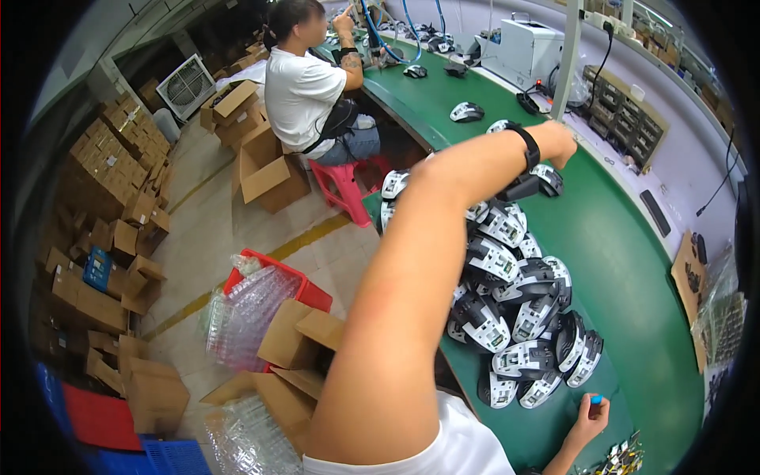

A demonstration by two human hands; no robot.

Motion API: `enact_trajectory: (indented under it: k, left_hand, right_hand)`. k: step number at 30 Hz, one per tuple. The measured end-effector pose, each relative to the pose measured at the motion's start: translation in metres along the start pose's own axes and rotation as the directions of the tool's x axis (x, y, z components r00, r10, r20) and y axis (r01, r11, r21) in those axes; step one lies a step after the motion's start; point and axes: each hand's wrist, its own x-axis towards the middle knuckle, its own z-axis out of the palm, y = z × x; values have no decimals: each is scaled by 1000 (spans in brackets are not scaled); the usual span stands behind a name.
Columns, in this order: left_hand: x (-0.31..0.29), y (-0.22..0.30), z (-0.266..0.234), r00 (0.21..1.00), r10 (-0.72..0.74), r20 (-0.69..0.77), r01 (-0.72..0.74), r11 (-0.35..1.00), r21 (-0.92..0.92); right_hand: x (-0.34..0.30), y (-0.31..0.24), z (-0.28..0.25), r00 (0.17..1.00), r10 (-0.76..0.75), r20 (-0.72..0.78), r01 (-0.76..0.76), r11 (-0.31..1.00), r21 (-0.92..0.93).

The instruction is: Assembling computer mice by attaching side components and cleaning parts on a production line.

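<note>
My left arm stretches across the middle of the view to the far side of the green bench (625, 317), with a black band on the wrist. My left hand (559, 144) is over the bench's far edge, beyond a heap of computer mouse shells (522, 281); its fingers are hidden or too blurred to read. The shells are black and white, piled at several angles. Low on the right, my right hand (590, 419) is closed with a small blue piece (597, 400) at its fingertips. Small mixed parts (621, 457) lie beside that hand.
A co-worker (305, 87) sits on a pink stool (344, 186) farther along the bench. Single mice (467, 112) lie on the far bench. Left are open cardboard boxes (273, 174) and a red bin (313, 294) with clear plastic trays (253, 313). A metal post (568, 63) rises at the bench's back.
</note>
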Motion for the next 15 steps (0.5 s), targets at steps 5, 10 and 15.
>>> enact_trajectory:
  k: [5,10,15]
  left_hand:
    - [44,-4,43,974,-150,172,165,984,-73]
    - [55,17,52,923,-174,344,216,972,-89]
    - [65,25,68,910,-47,413,116,983,-144]
  right_hand:
    - [2,-11,3,1000,-16,-16,16,999,-31]
    - [2,-5,3,999,-5,-32,5,1000,-7]
    - [1,-25,6,999,14,-33,-19,989,-146]
